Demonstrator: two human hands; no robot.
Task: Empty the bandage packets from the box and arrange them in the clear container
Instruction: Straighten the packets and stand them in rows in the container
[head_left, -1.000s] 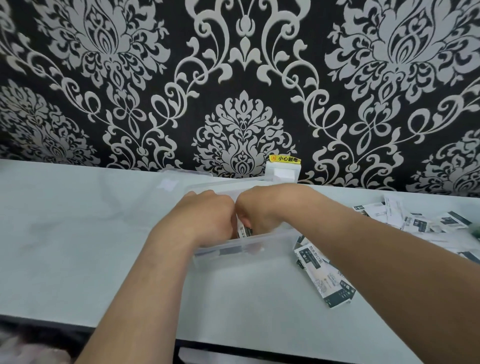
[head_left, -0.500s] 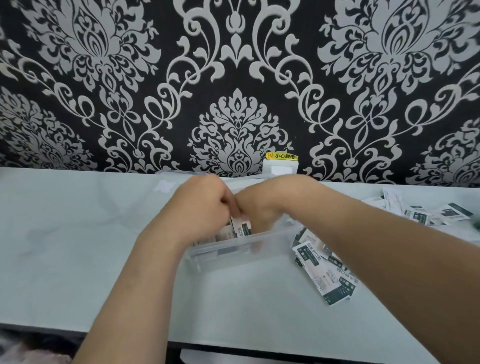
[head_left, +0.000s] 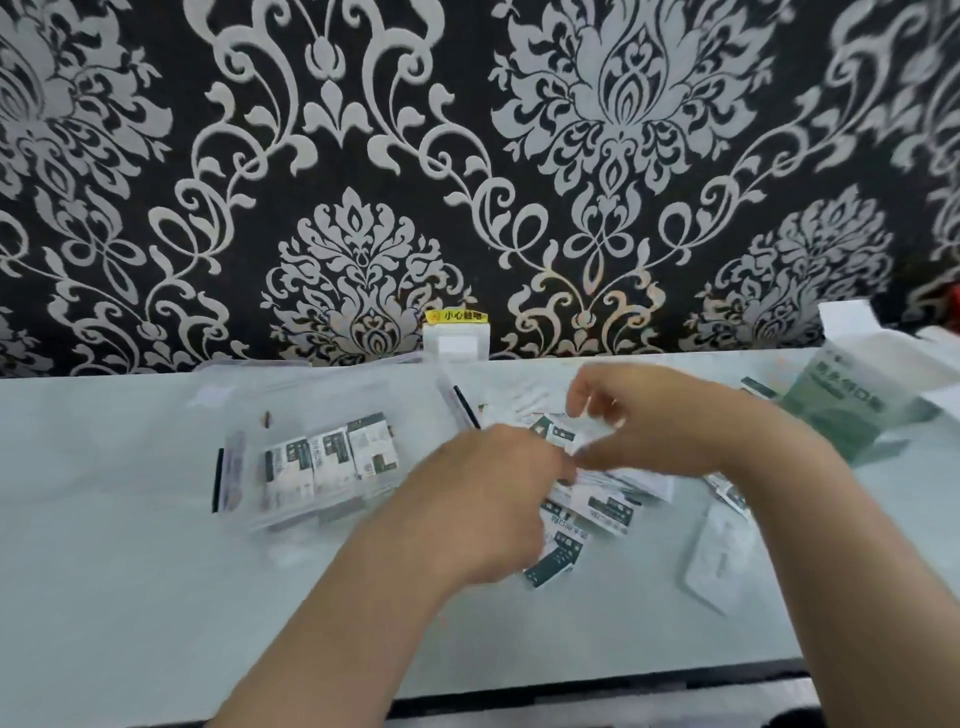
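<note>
- Clear plastic container (head_left: 332, 514) sat left of centre on the pale bench (head_left: 130, 545), open, a black latch on its left end.
- Inside it, white bandage packets with dark green panels (head_left: 327, 460) stood packed side by side in a row across the middle.
- Loose packets (head_left: 602, 512) of the same kind lay in a messy heap right of the container, some face up and overlapping.
- Print on the packets was too small and blurred to read.
- Green and white cardboard box (head_left: 852, 415) lay on its side at far right, flaps open; its large white characters were smeared and not legible.
- Left hand (head_left: 488, 499) was over the heap, back to the camera, fingers hidden; grip cannot be told.
- Right hand (head_left: 660, 426) was curled, thumb and fingers round some of the loose packets, motion-blurred.
- Yellow sticker (head_left: 456, 316) on the white wall socket (head_left: 456, 343) read "小心触电".
- Black and silver damask wallpaper (head_left: 363, 156) ran behind the bench.
</note>
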